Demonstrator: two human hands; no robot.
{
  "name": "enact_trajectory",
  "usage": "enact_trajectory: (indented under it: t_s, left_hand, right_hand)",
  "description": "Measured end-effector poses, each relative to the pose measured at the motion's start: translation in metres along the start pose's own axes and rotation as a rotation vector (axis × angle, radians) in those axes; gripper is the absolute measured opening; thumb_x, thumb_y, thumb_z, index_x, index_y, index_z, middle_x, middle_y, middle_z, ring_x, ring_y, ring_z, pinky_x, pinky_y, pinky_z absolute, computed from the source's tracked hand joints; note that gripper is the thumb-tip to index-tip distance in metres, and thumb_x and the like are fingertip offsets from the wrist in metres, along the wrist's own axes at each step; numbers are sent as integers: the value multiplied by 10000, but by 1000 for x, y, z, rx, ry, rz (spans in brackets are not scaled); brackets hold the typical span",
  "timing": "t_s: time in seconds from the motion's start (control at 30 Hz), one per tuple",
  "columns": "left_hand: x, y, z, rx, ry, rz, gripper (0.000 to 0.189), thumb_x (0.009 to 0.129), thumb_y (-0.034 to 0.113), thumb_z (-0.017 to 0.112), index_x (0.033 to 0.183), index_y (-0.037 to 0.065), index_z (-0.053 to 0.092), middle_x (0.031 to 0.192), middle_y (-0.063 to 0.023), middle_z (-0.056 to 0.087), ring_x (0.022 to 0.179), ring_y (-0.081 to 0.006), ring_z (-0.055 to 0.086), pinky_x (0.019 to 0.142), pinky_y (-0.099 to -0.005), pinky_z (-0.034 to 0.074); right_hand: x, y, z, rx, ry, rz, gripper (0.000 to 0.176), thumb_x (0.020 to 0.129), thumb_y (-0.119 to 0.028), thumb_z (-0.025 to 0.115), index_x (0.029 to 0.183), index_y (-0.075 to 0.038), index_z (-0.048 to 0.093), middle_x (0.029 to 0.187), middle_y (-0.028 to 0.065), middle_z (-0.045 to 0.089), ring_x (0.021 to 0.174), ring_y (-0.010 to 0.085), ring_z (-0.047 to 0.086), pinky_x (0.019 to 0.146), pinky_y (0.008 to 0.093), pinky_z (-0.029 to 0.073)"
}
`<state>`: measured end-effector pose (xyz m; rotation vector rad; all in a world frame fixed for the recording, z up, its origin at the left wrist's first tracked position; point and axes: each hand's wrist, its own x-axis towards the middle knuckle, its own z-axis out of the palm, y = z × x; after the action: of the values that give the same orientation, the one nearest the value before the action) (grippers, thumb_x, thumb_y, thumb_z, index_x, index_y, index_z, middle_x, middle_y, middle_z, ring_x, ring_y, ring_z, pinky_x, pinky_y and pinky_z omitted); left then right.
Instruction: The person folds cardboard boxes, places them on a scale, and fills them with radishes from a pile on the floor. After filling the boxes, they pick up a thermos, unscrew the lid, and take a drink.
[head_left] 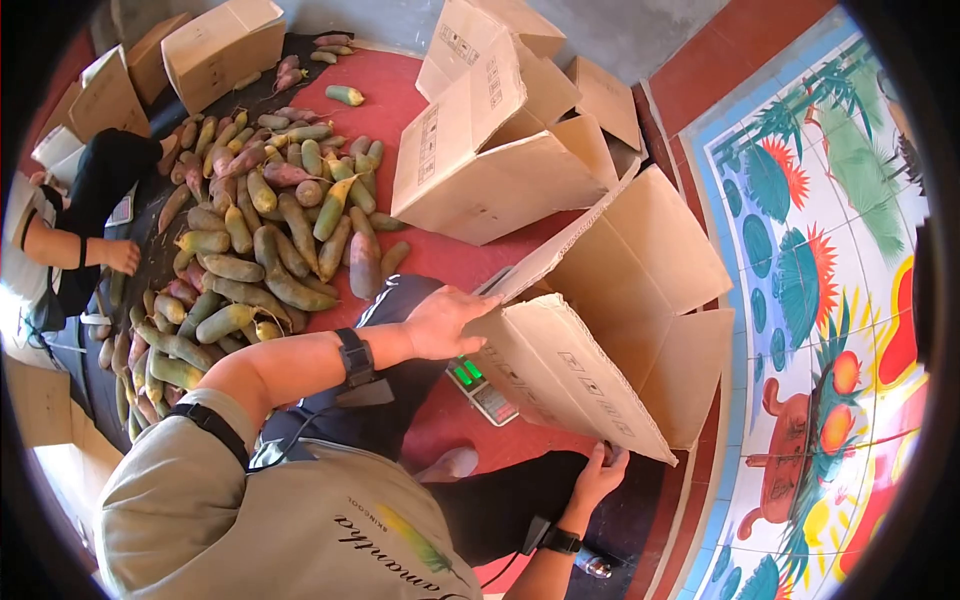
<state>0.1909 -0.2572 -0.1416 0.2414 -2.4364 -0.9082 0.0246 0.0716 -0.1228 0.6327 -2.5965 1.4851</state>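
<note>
An open cardboard box stands tilted in front of me, its flaps spread apart and nothing visible in the part of its inside that shows. My left hand grips its upper left corner, thumb on the near side and fingers over the edge. Lower down, my right hand has its fingers closed at the box's bottom near edge; the fingertips are partly hidden. Under the box, a digital scale with green lit digits is partly covered. Left of my left hand lies a big heap of long green and reddish radishes.
More open cardboard boxes stand behind, and others at the back left. A co-worker sits at the left beside the heap. A painted tile wall closes off the right side. One radish lies apart on the red floor.
</note>
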Motion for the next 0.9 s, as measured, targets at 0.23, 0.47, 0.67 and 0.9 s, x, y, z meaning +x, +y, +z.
enact_trajectory:
  t_s: [0.23,0.47,0.67,0.9]
  left_hand:
    - [1,5,-2,-8,-13,-3,659,729,281,628,1314,51,431,1183,-160,569,998,-282,576,875,-391,396]
    - [-2,0,-2,-31,-24,15,643,724,281,637,1283,17,458,1170,-172,574,1016,-289,567,864,-384,398]
    - [-1,1,-4,-8,-53,-14,661,708,261,649,1292,22,451,1194,-176,560,1041,-289,557,853,-374,399]
    - [0,9,-1,13,0,-12,689,710,232,641,1300,-32,405,1169,-196,561,1051,-299,550,891,-394,399]
  right_hand:
    - [0,4,-3,26,-21,-29,260,838,4,537,1081,91,508,1011,141,609,865,159,595,797,276,467]
    - [-3,-2,-5,1,-28,-40,242,831,9,535,1063,77,523,945,129,622,817,147,600,762,268,476]
    - [-3,-4,-3,-16,-5,-47,262,823,-5,545,1072,76,521,924,126,622,786,152,597,739,271,480]
    - [-3,2,-1,-54,25,-18,315,822,-13,548,1113,93,492,1018,163,603,805,170,589,722,278,481]
